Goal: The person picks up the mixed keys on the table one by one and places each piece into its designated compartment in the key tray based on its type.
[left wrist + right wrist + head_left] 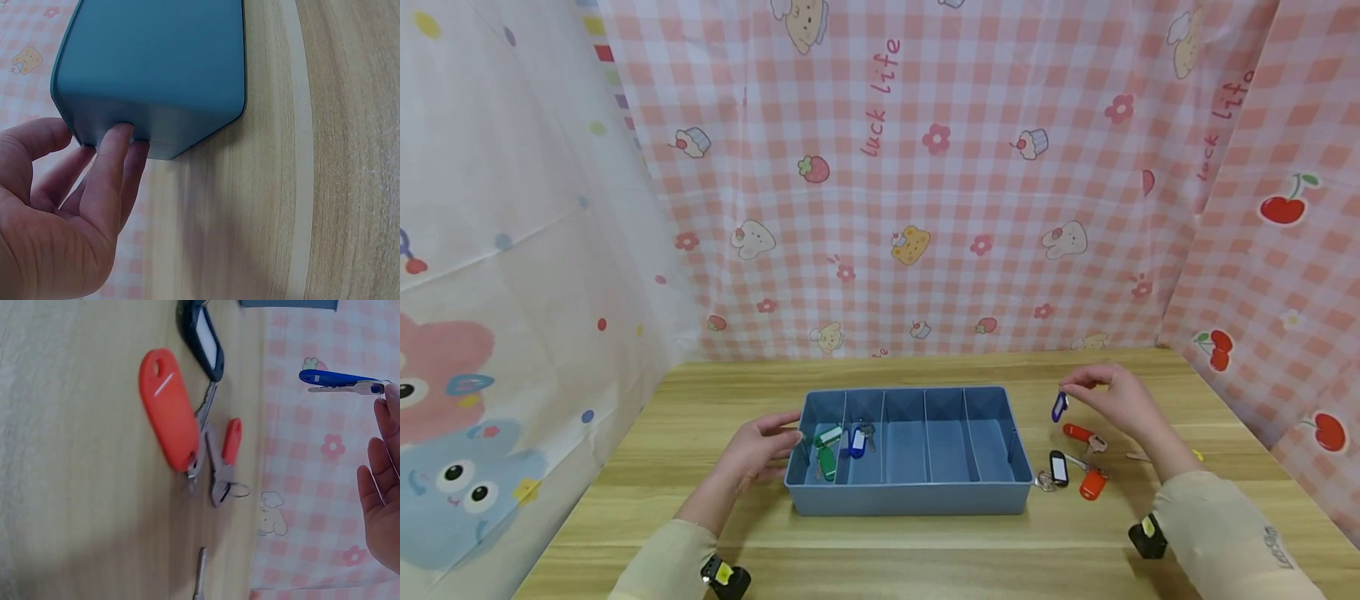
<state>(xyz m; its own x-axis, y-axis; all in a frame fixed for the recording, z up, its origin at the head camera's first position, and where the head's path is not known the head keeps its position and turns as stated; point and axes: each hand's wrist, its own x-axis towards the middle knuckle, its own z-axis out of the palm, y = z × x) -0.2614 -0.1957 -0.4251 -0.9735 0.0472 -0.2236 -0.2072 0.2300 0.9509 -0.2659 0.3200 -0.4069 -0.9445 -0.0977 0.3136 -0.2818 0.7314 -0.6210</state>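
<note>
My left hand point(762, 450) holds the near-left end of a blue-grey divided box point(910, 498), its thumb at the rim and fingers against the outer end wall point(169, 122). Raised above the table to the right of the box, my right hand point(1116, 404) pinches the ring of a blue key tag point(1059, 407). A key point(347, 389) hangs beside this tag. Green key tags point(827, 462) lie in the leftmost compartment. Another blue key tag point(857, 442) with keys lies in the second one.
Right of the box, a black key tag point(1058, 468) and two red key tags, one nearer point(1093, 483) and one farther point(1081, 432), lie on the wooden table point(925, 554). A yellow piece point(1198, 455) shows behind my right forearm. Patterned cloth point(940, 192) surrounds the table.
</note>
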